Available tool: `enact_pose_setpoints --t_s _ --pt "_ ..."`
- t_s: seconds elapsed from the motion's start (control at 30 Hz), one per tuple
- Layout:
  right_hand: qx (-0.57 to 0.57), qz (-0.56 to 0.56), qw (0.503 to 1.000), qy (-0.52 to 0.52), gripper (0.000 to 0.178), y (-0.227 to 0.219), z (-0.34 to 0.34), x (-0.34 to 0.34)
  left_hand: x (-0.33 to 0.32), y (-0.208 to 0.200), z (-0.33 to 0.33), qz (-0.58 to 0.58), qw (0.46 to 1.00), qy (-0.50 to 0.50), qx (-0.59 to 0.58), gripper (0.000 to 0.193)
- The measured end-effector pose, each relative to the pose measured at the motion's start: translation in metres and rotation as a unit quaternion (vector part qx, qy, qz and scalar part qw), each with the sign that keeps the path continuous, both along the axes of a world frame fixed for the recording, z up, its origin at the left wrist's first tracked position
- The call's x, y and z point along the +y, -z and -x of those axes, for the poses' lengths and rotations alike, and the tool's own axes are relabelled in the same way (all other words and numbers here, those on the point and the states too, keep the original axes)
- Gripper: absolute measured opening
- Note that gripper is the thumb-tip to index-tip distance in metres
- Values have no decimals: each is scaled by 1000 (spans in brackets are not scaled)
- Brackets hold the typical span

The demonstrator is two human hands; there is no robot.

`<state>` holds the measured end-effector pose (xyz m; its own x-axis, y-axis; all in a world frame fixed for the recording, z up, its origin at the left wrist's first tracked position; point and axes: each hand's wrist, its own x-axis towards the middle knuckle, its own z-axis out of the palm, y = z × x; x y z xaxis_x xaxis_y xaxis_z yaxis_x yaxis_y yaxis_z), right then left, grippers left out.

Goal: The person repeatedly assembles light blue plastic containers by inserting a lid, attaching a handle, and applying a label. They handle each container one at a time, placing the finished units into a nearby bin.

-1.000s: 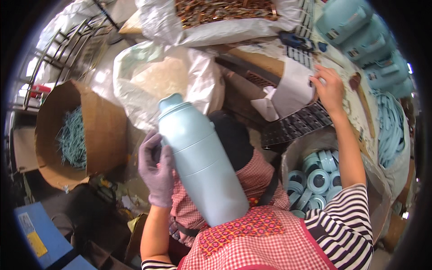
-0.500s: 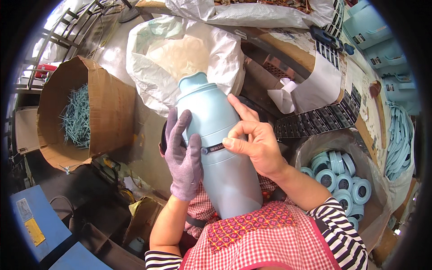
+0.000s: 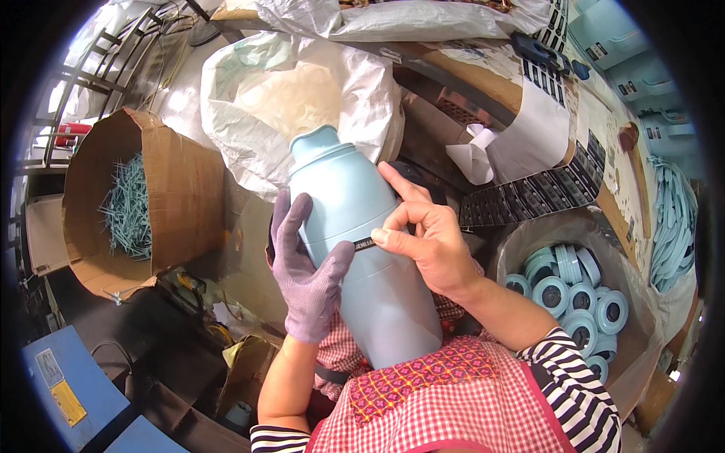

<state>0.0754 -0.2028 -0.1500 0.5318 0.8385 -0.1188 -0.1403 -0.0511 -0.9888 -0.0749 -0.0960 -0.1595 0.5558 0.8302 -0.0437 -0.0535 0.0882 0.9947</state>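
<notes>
A pale blue vacuum flask body (image 3: 385,291) leans against my apron, its pouring lip tilted up and away from me. My left hand (image 3: 308,264), in a thin purple glove, grips the flask's left side; its thumb lies over the left end of a narrow black label strip (image 3: 364,244) on the band round the flask. The bare fingertips of my right hand (image 3: 427,241) pinch the right end of that strip, with thumb and index finger together. The right index knuckle is bent, while another finger stretches along the flask's shoulder.
Beyond the flask stands a white woven sack (image 3: 234,143) of translucent rings. Leftward is a cardboard drum (image 3: 185,204) with thin blue pieces. A bag-lined box at right holds round blue lids (image 3: 581,302). A sheet of black labels (image 3: 529,198) hangs off the workbench (image 3: 604,113).
My left thumb has moved right and up, onto the left end of the label strip. The flask's top has shifted slightly left; my right hand keeps its pinch.
</notes>
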Motion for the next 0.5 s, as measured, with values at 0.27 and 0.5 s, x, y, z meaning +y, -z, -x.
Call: enact_pose_setpoints --t_s 0.27,0.5 --pt "-95 -9 994 55 19 12 -1 -3 34 -12 -7 55 998 18 14 70" --pt "26 -72 995 67 22 27 -5 -9 84 -29 -58 -186 935 118 279 53"
